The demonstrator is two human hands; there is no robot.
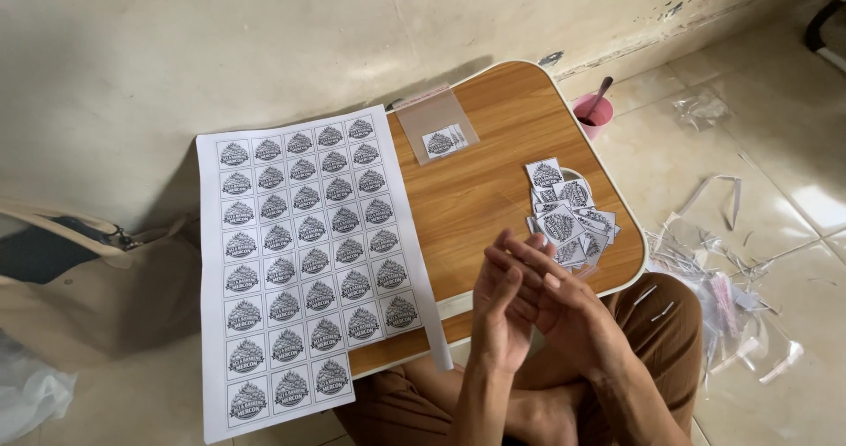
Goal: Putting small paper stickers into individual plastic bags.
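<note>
head view, looking down on a small wooden table (476, 199) set against a wall, with the person's crossed legs below it. the left hand (504, 309) and right hand (557, 292) meet above the near edge of the table, fingers loosely curled and overlapping; the fingertips (520, 250) come together as if pinching something thin, but what lies between them cannot be told. just beyond the hands, on the right part of the table, lies a loose pile (571, 212) of cut square labels, each with a dark round emblem; some overlap, and the nearest ones sit right beside the fingertips. a large uncut sheet (304, 261) of the same emblems in rows covers the left part of the table and hangs over its left and near edges. at the far edge lies a small clear bag (436, 122) with a few cut labels inside. on the tiled floor to the right stand a pink cup (592, 113) holding a stick and, nearer, a scatter of clear plastic scraps (727, 296). a beige bag (88, 278) rests on the left by the wall.
</note>
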